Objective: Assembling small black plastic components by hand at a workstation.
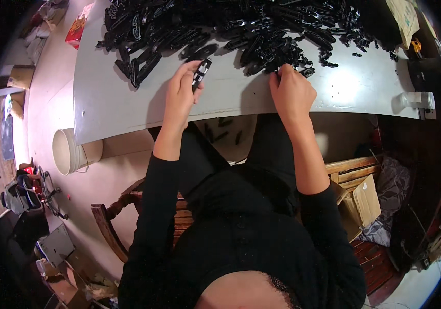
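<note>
In my left hand (178, 97), fingers closed round it, is a slim black plastic part (201, 73) with shiny silver bits on its upper face. It tilts upward above the table's near part. My right hand (294, 93) is at the near edge of a heap of small black parts (277, 50), its fingers curled and pressed together. What they pinch, if anything, is hidden. Long black plastic casings (151, 33) lie piled at the far left and middle of the table, some close beyond my left hand.
The pale grey table (220, 98) has its near edge just before my lap. A clear jar (418, 100) lies at its right end. A white bucket (66, 152) stands on the floor at left. A cardboard box (363, 203) sits on the wooden bench (353, 166) at right.
</note>
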